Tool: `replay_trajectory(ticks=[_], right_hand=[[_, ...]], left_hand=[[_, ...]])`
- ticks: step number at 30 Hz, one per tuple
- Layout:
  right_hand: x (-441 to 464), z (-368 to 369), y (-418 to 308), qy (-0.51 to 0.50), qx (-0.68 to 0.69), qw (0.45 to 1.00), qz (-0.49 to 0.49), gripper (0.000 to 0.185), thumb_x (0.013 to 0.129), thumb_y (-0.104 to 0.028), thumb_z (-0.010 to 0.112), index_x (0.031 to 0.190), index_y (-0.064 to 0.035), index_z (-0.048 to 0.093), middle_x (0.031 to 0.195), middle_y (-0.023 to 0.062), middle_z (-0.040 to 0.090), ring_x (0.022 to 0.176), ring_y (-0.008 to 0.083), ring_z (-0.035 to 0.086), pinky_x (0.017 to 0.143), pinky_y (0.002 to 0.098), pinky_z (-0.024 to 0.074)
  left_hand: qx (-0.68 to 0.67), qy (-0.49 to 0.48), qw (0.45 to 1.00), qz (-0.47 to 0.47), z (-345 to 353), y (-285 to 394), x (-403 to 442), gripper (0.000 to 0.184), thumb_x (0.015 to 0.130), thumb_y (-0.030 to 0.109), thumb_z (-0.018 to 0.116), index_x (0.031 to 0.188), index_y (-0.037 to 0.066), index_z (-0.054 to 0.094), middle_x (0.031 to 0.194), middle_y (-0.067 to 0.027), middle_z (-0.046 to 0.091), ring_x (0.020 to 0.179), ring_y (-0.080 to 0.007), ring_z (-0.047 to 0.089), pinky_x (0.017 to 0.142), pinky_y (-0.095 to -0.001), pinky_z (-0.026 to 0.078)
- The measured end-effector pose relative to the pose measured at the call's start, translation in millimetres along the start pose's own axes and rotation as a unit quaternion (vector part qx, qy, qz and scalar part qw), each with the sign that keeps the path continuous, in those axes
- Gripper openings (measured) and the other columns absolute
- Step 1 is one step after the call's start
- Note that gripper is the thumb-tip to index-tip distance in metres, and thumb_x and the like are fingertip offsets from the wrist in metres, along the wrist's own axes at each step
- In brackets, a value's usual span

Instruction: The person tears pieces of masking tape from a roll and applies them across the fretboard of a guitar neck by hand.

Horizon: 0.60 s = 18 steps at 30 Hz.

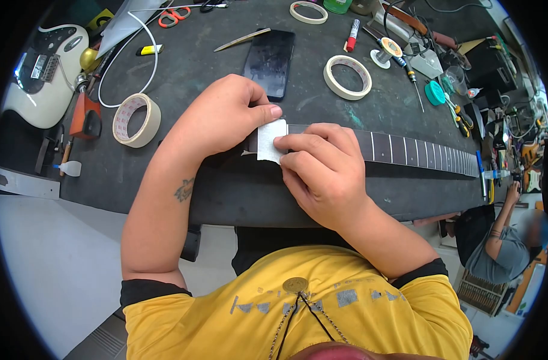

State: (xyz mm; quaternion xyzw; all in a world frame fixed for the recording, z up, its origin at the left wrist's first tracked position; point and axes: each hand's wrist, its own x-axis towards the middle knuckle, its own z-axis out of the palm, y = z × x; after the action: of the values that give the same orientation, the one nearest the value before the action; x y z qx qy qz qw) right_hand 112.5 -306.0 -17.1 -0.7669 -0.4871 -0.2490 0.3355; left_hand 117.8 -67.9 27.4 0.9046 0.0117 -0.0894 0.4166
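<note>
A long dark guitar neck point(406, 150) with pale fret lines lies across the bench near its front edge. Over its left end is a small white piece of paper or tape point(268, 141). My left hand point(235, 111) is bent over that end, its thumb on the top edge of the white piece and its other fingers largely hidden. From the right, my right hand point(328, 165) holds the white piece's right side, fingers curled together against it. The underside of the white piece cannot be seen.
Behind my hands a black phone point(271, 63) lies on the dark bench point(208, 66). Masking tape rolls point(154, 123) stand left and right. A screwdriver point(413, 78) and solder spool point(390, 48) lie right. A white guitar body point(64, 90) is far left; another person point(496, 252) is at right.
</note>
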Motion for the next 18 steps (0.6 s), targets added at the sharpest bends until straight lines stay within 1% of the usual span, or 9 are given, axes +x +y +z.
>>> replay_trajectory(ticks=[4, 7, 10, 13, 14, 17, 18], right_hand=[[0, 0, 0, -0.001, -0.001, 1.000, 0.000, 0.024, 0.074, -0.003, 0.087, 0.094, -0.0090, 0.076, 0.114, 0.0009, 0.081, 0.103, 0.0271, 0.073, 0.086, 0.0429, 0.0524], [0, 0, 0, -0.002, -0.002, 1.000, 0.001, 0.024, 0.074, -0.003, 0.087, 0.094, -0.0092, 0.075, 0.114, 0.0005, 0.081, 0.103, 0.0269, 0.073, 0.086, 0.0428, 0.0523], [1, -1, -1, -0.007, 0.003, 1.000, 0.004, 0.023, 0.075, -0.004, 0.087, 0.093, -0.0093, 0.074, 0.113, 0.0001, 0.080, 0.103, 0.0264, 0.072, 0.086, 0.0428, 0.0519], [1, 1, -1, 0.008, 0.004, 1.000, 0.000, 0.022, 0.075, -0.004, 0.087, 0.091, -0.0095, 0.073, 0.114, -0.0005, 0.080, 0.103, 0.0260, 0.072, 0.086, 0.0428, 0.0515], [0, 2, 0, 0.011, 0.002, 1.000, -0.001, 0.021, 0.075, -0.005, 0.086, 0.091, -0.0097, 0.073, 0.114, -0.0008, 0.080, 0.103, 0.0259, 0.072, 0.086, 0.0429, 0.0515], [-4, 4, 2, 0.013, -0.002, 1.000, -0.005, 0.019, 0.075, -0.009, 0.085, 0.090, -0.0102, 0.072, 0.113, -0.0017, 0.080, 0.103, 0.0255, 0.070, 0.086, 0.0427, 0.0514], [-5, 4, 3, 0.012, -0.003, 1.000, -0.008, 0.019, 0.075, -0.010, 0.084, 0.089, -0.0103, 0.072, 0.113, -0.0020, 0.080, 0.103, 0.0253, 0.070, 0.086, 0.0425, 0.0513]], left_hand=[[0.019, -0.014, 0.999, -0.025, -3, 6, -1, 0.033, 0.101, 0.026, 0.085, 0.103, -0.007, 0.084, 0.081, -0.0090, 0.075, 0.077, -0.0139, 0.066, 0.072, -0.0365, 0.055], [-0.003, 0.056, 0.998, -0.003, 8, 2, -3, 0.027, 0.099, 0.021, 0.086, 0.102, -0.006, 0.084, 0.092, -0.0083, 0.078, 0.084, -0.0136, 0.068, 0.078, -0.0357, 0.057], [-0.097, 0.099, 0.986, 0.096, 9, -2, -8, 0.020, 0.099, 0.015, 0.086, 0.102, -0.005, 0.085, 0.110, -0.0093, 0.083, 0.098, -0.0164, 0.074, 0.088, -0.0359, 0.060], [-0.083, 0.043, 0.982, 0.164, 8, -11, -19, 0.017, 0.099, 0.012, 0.085, 0.101, -0.004, 0.086, 0.128, -0.0130, 0.085, 0.111, -0.0211, 0.078, 0.095, -0.0377, 0.061], [-0.064, 0.033, 0.989, 0.129, 10, -10, -23, 0.018, 0.101, 0.014, 0.085, 0.101, -0.004, 0.086, 0.135, -0.0187, 0.085, 0.119, -0.0265, 0.080, 0.098, -0.0384, 0.061], [-0.001, 0.040, 0.989, 0.145, 14, -14, -19, 0.023, 0.104, 0.017, 0.082, 0.098, -0.005, 0.085, 0.137, -0.0204, 0.084, 0.120, -0.0298, 0.079, 0.099, -0.0394, 0.060], [0.008, 0.040, 0.986, 0.159, 15, -14, -17, 0.026, 0.106, 0.019, 0.080, 0.097, -0.006, 0.084, 0.130, -0.0197, 0.085, 0.116, -0.0301, 0.078, 0.097, -0.0401, 0.060]])
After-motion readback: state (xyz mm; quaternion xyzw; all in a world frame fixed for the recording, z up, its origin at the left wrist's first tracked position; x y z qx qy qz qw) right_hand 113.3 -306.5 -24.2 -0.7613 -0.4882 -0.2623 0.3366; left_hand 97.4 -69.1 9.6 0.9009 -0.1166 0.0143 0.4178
